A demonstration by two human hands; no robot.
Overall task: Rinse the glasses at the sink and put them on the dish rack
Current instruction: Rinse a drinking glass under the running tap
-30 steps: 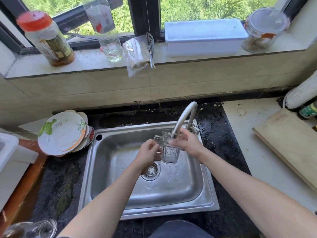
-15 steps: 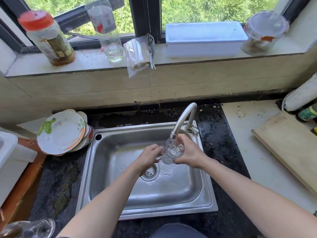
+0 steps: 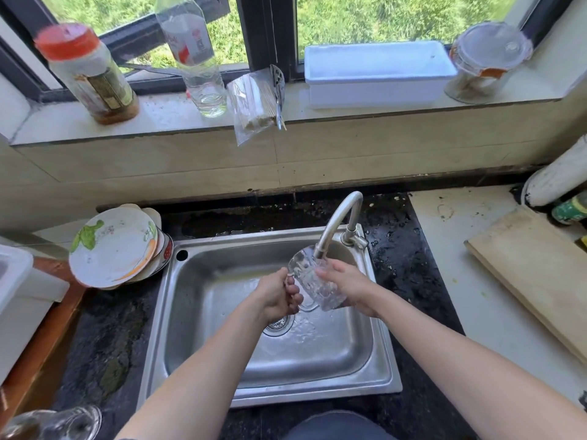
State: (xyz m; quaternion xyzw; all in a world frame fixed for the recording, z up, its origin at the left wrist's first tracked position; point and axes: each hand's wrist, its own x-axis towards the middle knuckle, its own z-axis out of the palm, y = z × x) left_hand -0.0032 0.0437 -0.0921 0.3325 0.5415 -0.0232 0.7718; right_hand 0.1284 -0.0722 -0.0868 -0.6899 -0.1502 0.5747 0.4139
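Glass mug (image 3: 313,282) held over the sink (image 3: 219,341), right under the tap (image 3: 336,223). Tipped on its side, mouth up and back toward the spout, bottom down and toward the person. Long way of the mug slanted from far-left to near-right.

Left hand (image 3: 276,295) on the left side of the mug, fingers (image 3: 293,301) curled tight around the handle. Right hand (image 3: 347,285) on the right side, fingers (image 3: 328,271) spread flat along the wall, cupping it from that side and below. Both hands touching the glass, one on each side, mug in the middle. Neither hand nearer than the other.

Water splashing on the sink floor near the drain (image 3: 279,325), so probably tap still on and rinse still going.

Dish rack not clear to see. Plates (image 3: 112,246) stacked on the counter to the left of the sink, so maybe the drying spot lies that way, but hard to tell. If so, left hand on the handle already on the right side for carrying it over. Best guess for the next move: tip mouth down to pour out the water, let go with the right hand, carry by the handle to the left.

Another glass (image 3: 52,423) down at the bottom left corner, blurry, lying near the counter edge. Likely one more to rinse, or one done; cannot tell which.

Wet glass and wet fingers: slippery, so a tight hold on the handle needed.
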